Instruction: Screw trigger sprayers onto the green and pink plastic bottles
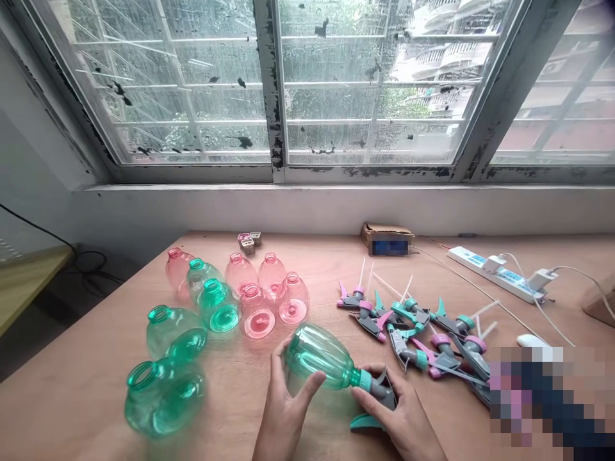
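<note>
A clear green spray bottle [319, 355] lies tilted on its side above the table, between my two hands. Around its rounded body wraps my left hand [291, 400], thumb along the near side. My right hand [396, 406] grips the grey trigger sprayer head [384, 392], whose teal collar [365, 380] meets the bottle's neck. A teal trigger [366, 422] sticks out below the head. Whether the collar is fully screwed down cannot be told.
Several green bottles [166, 390] and pink bottles [259, 314] without heads stand at left. Loose sprayer heads [413, 314] are heaped at right. Farther back are a small cardboard box [387, 232], a power strip [494, 272], and small blocks [247, 246]. A white mouse [531, 342] lies at right.
</note>
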`<state>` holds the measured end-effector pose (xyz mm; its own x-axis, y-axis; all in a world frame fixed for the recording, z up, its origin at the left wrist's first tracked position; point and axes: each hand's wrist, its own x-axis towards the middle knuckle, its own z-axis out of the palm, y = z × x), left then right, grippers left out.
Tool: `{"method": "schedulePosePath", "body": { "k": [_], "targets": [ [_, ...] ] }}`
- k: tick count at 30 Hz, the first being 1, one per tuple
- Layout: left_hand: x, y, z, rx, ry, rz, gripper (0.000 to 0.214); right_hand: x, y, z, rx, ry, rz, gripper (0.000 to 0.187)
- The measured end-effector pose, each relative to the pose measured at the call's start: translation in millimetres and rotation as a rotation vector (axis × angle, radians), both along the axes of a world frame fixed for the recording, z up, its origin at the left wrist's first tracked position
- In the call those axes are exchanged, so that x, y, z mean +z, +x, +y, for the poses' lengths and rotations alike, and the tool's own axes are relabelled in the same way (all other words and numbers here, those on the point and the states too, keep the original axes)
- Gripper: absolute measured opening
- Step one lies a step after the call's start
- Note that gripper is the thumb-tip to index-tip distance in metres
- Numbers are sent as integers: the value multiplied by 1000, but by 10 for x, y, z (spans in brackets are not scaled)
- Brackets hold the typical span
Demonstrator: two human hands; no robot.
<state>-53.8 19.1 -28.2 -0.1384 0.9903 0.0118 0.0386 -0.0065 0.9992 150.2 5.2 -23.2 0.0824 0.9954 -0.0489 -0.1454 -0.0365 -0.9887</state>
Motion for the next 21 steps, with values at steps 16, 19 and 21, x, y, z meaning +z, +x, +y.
{"method": "schedulePosePath", "body": {
  "k": [16, 19, 21],
  "targets": [
    [-53, -17, 27, 11, 21, -139, 76, -26, -35, -26, -94, -98, 137, 53],
    [-69, -23, 68, 77, -39, -240, 77, -24, -24, -49, -56, -72, 125, 51],
    [-69, -9, 98, 95, -68, -188, 81, -31, -20, -71, -35, -46, 112, 48]
  ]
}}
